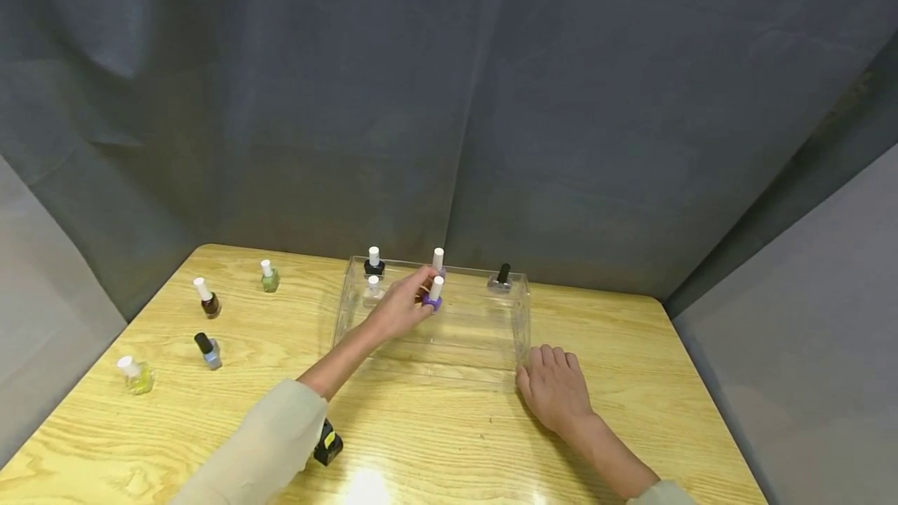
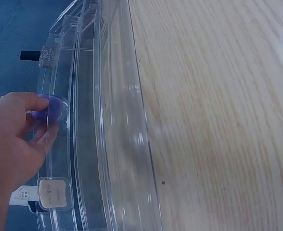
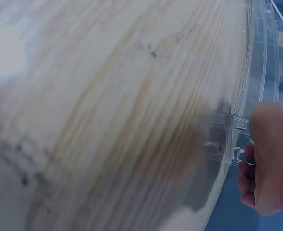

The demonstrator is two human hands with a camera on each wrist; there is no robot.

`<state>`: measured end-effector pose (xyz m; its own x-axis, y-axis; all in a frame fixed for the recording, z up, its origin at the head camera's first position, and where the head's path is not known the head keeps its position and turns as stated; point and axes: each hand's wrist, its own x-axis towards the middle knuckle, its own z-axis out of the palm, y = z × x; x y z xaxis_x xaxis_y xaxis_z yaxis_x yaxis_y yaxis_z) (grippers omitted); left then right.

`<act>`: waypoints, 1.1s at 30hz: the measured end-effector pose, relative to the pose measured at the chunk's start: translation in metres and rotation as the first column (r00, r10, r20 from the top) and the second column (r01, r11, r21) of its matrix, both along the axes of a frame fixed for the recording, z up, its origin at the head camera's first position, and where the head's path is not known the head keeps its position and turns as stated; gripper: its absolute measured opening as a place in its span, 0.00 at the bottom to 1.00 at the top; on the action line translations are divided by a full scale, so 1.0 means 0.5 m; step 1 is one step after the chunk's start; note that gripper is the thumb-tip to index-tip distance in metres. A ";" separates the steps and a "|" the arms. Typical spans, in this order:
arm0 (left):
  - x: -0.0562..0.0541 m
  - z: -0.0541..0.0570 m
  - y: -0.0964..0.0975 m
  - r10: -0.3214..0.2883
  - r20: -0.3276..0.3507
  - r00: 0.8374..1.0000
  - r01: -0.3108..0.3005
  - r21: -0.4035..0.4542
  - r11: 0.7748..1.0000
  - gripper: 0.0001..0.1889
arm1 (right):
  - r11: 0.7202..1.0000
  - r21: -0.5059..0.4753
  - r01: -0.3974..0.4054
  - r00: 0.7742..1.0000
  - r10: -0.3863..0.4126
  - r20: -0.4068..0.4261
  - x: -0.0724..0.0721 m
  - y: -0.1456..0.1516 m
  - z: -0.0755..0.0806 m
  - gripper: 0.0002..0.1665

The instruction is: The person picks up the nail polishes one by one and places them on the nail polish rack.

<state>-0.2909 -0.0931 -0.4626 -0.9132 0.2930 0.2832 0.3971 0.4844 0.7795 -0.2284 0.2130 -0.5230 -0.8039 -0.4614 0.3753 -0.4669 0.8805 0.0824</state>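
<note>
My left hand [image 1: 401, 309] pinches a purple nail polish bottle [image 1: 433, 301] with a white cap, at the second tier of a clear stepped display rack [image 1: 522, 322]. In the left wrist view the thumb and fingers lie around the purple bottle [image 2: 55, 109]. Behind it, a white-capped bottle [image 1: 438, 258] stands on the top tier. A dark bottle [image 1: 374, 266] and a pale bottle [image 1: 372, 294] stand at the rack's left; a black-capped glittery bottle [image 2: 47, 57] is at its right. My right hand [image 1: 557, 390] rests by the rack's front right corner, its thumb against the side.
On the table's left are a green bottle [image 1: 270, 281], a dark brown bottle [image 1: 210, 305], a blue bottle [image 1: 212, 355] with a black cap, and a yellow bottle [image 1: 141, 380]. A black object [image 1: 327, 444] with a yellow mark lies by the left sleeve. Dark curtains [image 1: 351, 100] hang behind.
</note>
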 end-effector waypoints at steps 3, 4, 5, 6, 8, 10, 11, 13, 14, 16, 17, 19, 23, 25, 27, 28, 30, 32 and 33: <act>0.001 0.002 0.000 0.000 -0.004 1.000 0.000 -0.008 1.000 0.23 | 1.000 0.002 -0.006 1.000 0.006 -0.023 0.000 -0.001 0.002 0.19; 0.002 0.002 -0.001 0.001 -0.007 1.000 -0.001 -0.009 1.000 0.23 | 1.000 -0.003 -0.008 1.000 0.008 -0.028 0.000 -0.001 0.003 0.20; 0.002 0.002 -0.001 0.001 -0.009 1.000 -0.001 -0.008 1.000 0.23 | 1.000 -0.004 -0.010 0.999 0.010 -0.034 -0.001 -0.001 0.002 0.20; 0.003 0.002 -0.001 0.002 -0.010 1.000 -0.002 -0.006 1.000 0.24 | 1.000 -0.006 -0.012 0.999 0.012 -0.039 -0.001 -0.002 0.002 0.20; 0.004 0.002 -0.002 0.001 -0.010 1.000 -0.001 -0.001 1.000 0.23 | 1.000 -0.005 -0.013 0.999 0.012 -0.043 -0.002 -0.002 0.002 0.20; 0.004 0.002 -0.003 0.000 -0.010 1.000 0.000 -0.001 1.000 0.23 | 1.000 -0.003 -0.010 0.999 0.009 -0.043 -0.003 -0.002 0.001 0.20; 0.004 0.001 -0.003 0.000 -0.011 1.000 0.000 -0.001 1.000 0.23 | 1.000 -0.002 -0.008 0.999 0.008 -0.042 -0.003 -0.002 0.000 0.20; 0.004 0.002 -0.005 -0.004 -0.010 1.000 0.004 0.010 1.000 0.23 | 1.000 -0.004 -0.003 0.999 0.003 -0.033 -0.004 -0.002 -0.001 0.20; 0.005 0.002 -0.005 -0.003 -0.006 1.000 0.003 0.018 1.000 0.24 | 1.000 -0.007 -0.002 1.000 0.002 -0.028 -0.005 -0.002 -0.001 0.20; 0.007 0.003 -0.008 -0.001 0.000 1.000 0.001 0.035 0.999 0.26 | 1.000 -0.010 0.002 1.000 -0.002 -0.013 -0.006 -0.003 -0.001 0.20; 0.009 0.004 -0.010 0.000 0.001 1.000 0.000 0.047 0.999 0.27 | 1.000 -0.009 0.004 1.000 -0.004 -0.007 -0.006 -0.004 -0.001 0.19; 0.016 0.010 -0.015 0.007 0.010 1.000 -0.008 0.069 0.998 0.28 | 1.000 -0.011 0.006 1.000 -0.005 0.009 -0.004 -0.004 0.000 0.20; 0.041 0.028 -0.033 0.027 0.015 1.000 -0.028 0.097 0.995 0.30 | 1.000 -0.015 0.001 1.000 0.000 0.016 -0.002 -0.003 -0.001 0.20; 0.058 0.039 -0.046 0.023 0.015 1.000 -0.025 0.112 0.993 0.29 | 1.000 -0.027 -0.006 1.000 0.006 0.010 -0.001 -0.002 -0.001 0.20; 0.076 0.048 -0.064 0.022 0.005 1.000 -0.022 0.124 0.992 0.28 | 0.999 -0.031 -0.012 1.000 0.012 -0.005 -0.001 -0.001 -0.002 0.19; 0.086 0.051 -0.075 0.021 -0.004 1.000 -0.021 0.125 0.992 0.28 | 0.999 -0.034 -0.016 1.000 0.016 -0.012 -0.001 -0.001 -0.002 0.19; 0.106 0.056 -0.100 0.026 -0.030 0.999 -0.022 0.128 0.992 0.28 | 0.999 -0.038 -0.020 1.000 0.019 -0.017 -0.001 0.000 -0.002 0.19; 0.127 0.057 -0.131 0.051 -0.055 0.997 -0.044 0.117 0.992 0.28 | 0.999 -0.032 -0.019 1.000 0.018 -0.008 0.000 -0.001 -0.001 0.19; 0.137 0.055 -0.148 0.068 -0.067 0.995 -0.061 0.108 0.992 0.28 | 0.999 -0.028 -0.016 1.000 0.016 0.001 0.001 -0.001 0.000 0.19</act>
